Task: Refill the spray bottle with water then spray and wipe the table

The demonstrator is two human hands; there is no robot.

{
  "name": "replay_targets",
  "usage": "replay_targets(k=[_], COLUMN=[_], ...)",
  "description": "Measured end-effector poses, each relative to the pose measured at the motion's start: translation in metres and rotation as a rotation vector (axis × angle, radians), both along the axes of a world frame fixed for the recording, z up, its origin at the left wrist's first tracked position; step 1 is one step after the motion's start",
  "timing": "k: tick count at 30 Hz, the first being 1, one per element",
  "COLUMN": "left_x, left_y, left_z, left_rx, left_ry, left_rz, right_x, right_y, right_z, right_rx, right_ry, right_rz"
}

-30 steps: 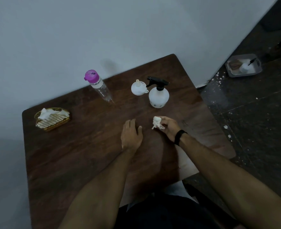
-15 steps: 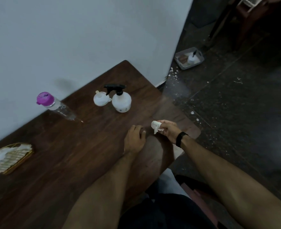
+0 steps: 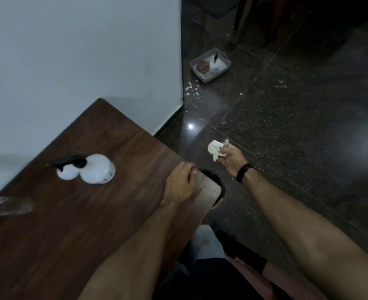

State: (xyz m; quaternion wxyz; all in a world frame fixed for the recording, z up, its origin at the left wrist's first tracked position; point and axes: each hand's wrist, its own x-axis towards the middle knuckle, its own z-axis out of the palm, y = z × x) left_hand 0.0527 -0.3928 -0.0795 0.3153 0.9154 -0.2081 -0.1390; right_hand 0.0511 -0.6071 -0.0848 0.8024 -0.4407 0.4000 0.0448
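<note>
Presently catalogued, hands first. Right hand (image 3: 229, 158): held out past the table's edge, above the dark floor (image 3: 297, 126), forearm running in from the lower right, a black band (image 3: 244, 173) on the wrist. Fingers curled, pinching a crumpled white tissue (image 3: 215, 149) at the fingertips; the wad sticks out to the hand's left and hangs clear of any surface.

Left hand (image 3: 179, 184): palm down on the table (image 3: 81, 224) close to its near right corner, forearm coming up from the bottom edge. Fingers lie together, lightly bent, tips at the table's edge; they hold nothing.

Spray bottle (image 3: 97, 168): white, rounded body, black trigger head, heavily blurred. It stands on the brown wood top, well to the left of the left hand. The trigger head and nozzle point left; whether the body stands perfectly upright cannot be told through the blur.

Funnel (image 3: 67, 174): white, just beside the spray bottle on its left, partly under the black head; touching or not cannot be told.

Water bottle (image 3: 5, 205): clear, smeared by blur at the left edge of the frame, on the table; its long axis appears to run roughly left to right.

Grey tray (image 3: 224, 68): on the floor by the wall's corner, holding a white container and a brownish item.
</note>
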Motion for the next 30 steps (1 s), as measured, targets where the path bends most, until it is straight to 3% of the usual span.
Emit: replay_targets(k=[4,6,11,14,17,21,30], left_x=[0.035,0.05,0.086,0.102,0.112,0.125,0.121], left_y=[-0.059,-0.091,-0.149,-0.16,-0.168,-0.176,-0.169], left_z=[-0.007,-0.018,-0.079,-0.133,-0.182,-0.23,-0.283], left_rx=[0.07,0.156,0.691,0.869,0.969,1.07,1.131], left_ry=[-0.015,0.065,0.363,0.466,0.53,0.555,0.495], left_rz=[-0.111,-0.212,-0.527,-0.653,-0.736,-0.823,-0.834], right_x=[-0.004,-0.006,-0.016,-0.026,-0.037,-0.039,-0.046], right_y=[-0.029,-0.037,-0.046,-0.045,-0.043,-0.033,-0.017], right_z=[-0.047,-0.075,-0.181,-0.252,-0.332,-0.373,-0.407], right_rx=[0.008,0.007,-0.081,-0.173,-0.246,-0.301,-0.409], right_ry=[0.138,0.211,0.44,0.573,0.625,0.649,0.625], right_rz=[-0.08,-0.098,-0.026,0.109,0.186,0.284,0.522])
